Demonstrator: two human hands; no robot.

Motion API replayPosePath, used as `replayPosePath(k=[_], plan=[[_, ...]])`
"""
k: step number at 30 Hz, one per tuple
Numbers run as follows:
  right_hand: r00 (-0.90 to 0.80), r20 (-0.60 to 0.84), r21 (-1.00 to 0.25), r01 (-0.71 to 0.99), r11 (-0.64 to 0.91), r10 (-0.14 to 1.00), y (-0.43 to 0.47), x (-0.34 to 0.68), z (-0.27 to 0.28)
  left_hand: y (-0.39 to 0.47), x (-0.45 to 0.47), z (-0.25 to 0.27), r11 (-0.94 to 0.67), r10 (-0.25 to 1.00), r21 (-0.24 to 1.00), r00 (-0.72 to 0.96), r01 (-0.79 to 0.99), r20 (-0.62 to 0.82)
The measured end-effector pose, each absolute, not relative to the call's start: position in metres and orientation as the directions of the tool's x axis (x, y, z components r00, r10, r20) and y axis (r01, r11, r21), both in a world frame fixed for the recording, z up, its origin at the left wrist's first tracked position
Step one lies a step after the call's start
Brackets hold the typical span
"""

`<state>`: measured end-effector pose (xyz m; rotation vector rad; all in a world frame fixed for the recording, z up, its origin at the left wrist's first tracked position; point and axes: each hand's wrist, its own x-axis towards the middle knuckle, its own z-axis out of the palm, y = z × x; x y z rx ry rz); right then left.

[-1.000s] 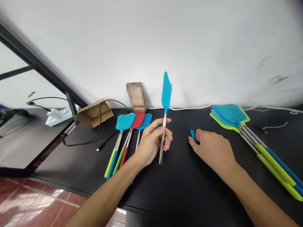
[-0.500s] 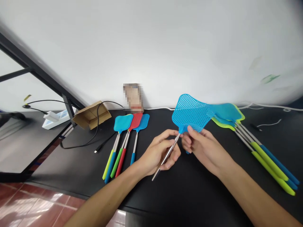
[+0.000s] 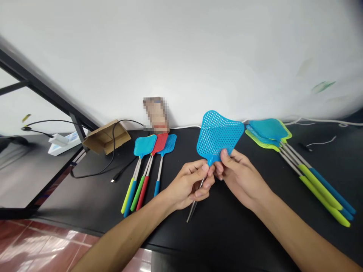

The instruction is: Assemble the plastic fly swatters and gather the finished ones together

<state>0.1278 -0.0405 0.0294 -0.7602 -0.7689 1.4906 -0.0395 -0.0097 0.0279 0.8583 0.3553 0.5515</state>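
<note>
A blue fly swatter [image 3: 219,136] is held up in front of me, its perforated head tilted and its thin metal rod pointing down toward me. My left hand [image 3: 195,181] is closed round the rod just below the head's neck, thumb on top. The rod's bare end sticks out below those fingers. My right hand [image 3: 239,173] pinches the lower right edge of the head, thumb on the near face; its fingertips behind are partly hidden. Both hands are above the black table [image 3: 215,234].
To the left lie several fly swatters with a red head [image 3: 160,142] among blue ones. More swatters with yellow-green handles [image 3: 323,190] are stacked at the right. A cardboard box [image 3: 109,138], black cable [image 3: 98,174] and white power strip [image 3: 65,141] are at the back left, near the wall.
The swatter has shifted slightly left. My left hand has moved up the rod to just below the head, and my right hand still holds the head's edge.
</note>
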Motion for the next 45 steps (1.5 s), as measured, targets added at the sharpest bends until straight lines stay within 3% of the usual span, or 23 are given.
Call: replayPosePath(k=[7,11,12,14,18,21,26,31,39,42,45], plan=[[-0.066,-0.020,-0.784,-0.618,-0.057,0.998,-0.037,0.126,0.034,-0.014,-0.040,0.025,0.631,0.506,0.702,0.861,-0.329,-0.052],[0.228,0.064,-0.753,-0.627,0.197,0.972,-0.031,0.163,0.047,-0.021,-0.042,0.027,0.667,0.444,0.681,0.895,-0.302,-0.038],[0.320,0.102,-0.761,-0.585,0.281,0.942,-0.030,0.175,0.050,-0.021,-0.042,0.027,0.663,0.463,0.681,0.885,-0.309,-0.049],[0.388,0.101,-0.835,-0.468,0.291,0.916,-0.028,0.191,0.053,-0.020,-0.039,0.028,0.640,0.559,0.688,0.821,-0.342,-0.112],[0.402,0.049,-0.977,-0.171,0.127,0.915,-0.025,0.192,0.040,-0.009,-0.035,0.025,0.530,0.788,0.740,0.563,-0.415,-0.249],[0.386,0.061,-0.986,0.166,-0.005,0.921,-0.021,0.186,0.025,0.002,-0.036,0.022,0.441,0.874,0.790,0.402,-0.426,-0.272],[0.375,0.090,-0.836,0.532,-0.135,0.922,-0.018,0.194,0.011,0.012,-0.037,0.018,0.312,0.938,0.869,0.270,-0.384,-0.218],[0.356,0.091,-0.560,0.790,-0.248,0.930,-0.019,0.199,0.010,0.012,-0.036,0.018,0.263,0.952,0.905,0.244,-0.335,-0.186],[0.254,0.073,-0.349,0.912,-0.214,0.964,-0.028,0.173,0.021,0.012,-0.040,0.012,0.261,0.930,0.939,0.318,-0.224,-0.182],[0.170,0.029,-0.280,0.948,-0.155,0.985,-0.034,0.156,0.024,0.012,-0.040,0.012,0.149,0.941,0.983,0.320,-0.111,-0.107],[0.101,0.010,-0.210,0.973,-0.097,0.995,-0.040,0.142,0.024,0.011,-0.041,0.016,-0.068,0.935,0.994,0.353,0.083,0.035]])
